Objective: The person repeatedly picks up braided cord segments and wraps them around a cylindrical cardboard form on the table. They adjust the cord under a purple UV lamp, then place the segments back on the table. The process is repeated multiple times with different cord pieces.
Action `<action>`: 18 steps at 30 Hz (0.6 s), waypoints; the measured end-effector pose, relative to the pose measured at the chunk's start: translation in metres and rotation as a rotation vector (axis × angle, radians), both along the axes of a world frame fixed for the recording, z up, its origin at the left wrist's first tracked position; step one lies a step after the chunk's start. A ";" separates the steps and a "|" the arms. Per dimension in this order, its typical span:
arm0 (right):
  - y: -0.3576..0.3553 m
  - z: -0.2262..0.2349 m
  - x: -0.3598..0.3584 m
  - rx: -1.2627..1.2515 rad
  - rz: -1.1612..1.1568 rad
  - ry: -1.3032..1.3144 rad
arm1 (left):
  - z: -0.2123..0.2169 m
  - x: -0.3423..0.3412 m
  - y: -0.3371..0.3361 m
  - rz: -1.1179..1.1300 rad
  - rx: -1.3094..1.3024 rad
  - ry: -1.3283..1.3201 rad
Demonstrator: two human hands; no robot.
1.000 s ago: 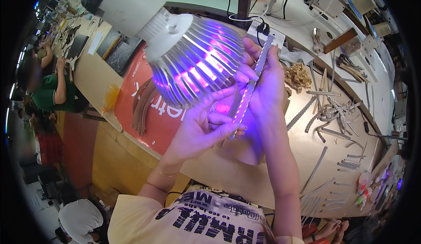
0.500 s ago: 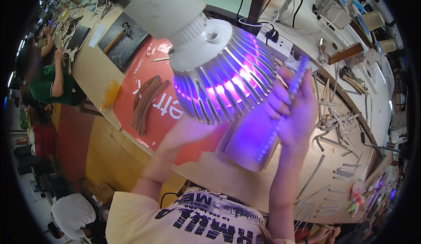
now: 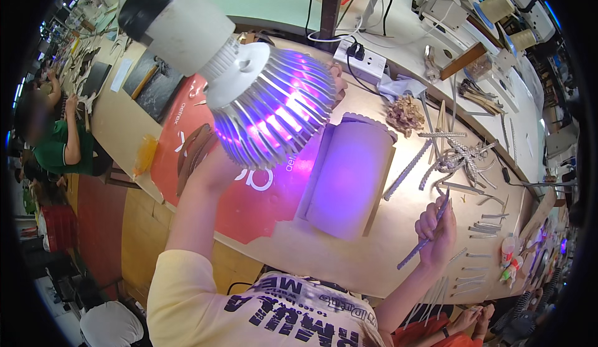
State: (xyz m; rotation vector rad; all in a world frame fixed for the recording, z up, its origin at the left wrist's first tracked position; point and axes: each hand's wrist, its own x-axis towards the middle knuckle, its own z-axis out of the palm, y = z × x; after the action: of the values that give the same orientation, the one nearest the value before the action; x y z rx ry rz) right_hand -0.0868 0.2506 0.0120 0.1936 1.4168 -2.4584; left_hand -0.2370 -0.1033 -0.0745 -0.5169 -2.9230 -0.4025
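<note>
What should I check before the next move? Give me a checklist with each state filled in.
1. Thin strip gripped: ok, it is in the right hand.
2. Strip clear of the curved block: ok, it is held apart from it, off to the right.
3. Lamp lit: ok, purple light glows through its fins and shows on the block.
4. Left hand in plain view: not ok, the lamp hides most of it.
5. Left hand free of any object: cannot tell, for the same reason.
6. Black plug in the power strip: ok, it appears to be in.
</note>
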 end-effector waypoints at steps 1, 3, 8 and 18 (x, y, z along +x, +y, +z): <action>0.003 -0.003 0.002 -0.003 -0.001 -0.008 | -0.002 0.000 -0.001 -0.008 -0.017 0.007; 0.007 -0.007 0.005 -0.038 0.000 0.008 | -0.004 0.001 -0.002 -0.006 -0.011 0.064; 0.005 -0.007 0.007 0.008 -0.005 -0.018 | 0.000 0.000 0.002 -0.017 0.003 0.000; 0.005 -0.007 0.008 0.156 0.027 0.038 | 0.021 0.067 0.002 -0.189 0.072 0.046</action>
State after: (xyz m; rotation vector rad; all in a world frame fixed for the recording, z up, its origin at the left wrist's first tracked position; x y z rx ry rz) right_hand -0.0784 0.2559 0.0049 0.1607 1.6173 -2.3429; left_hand -0.1696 -0.1011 -0.0533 -0.7840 -2.8132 -0.5094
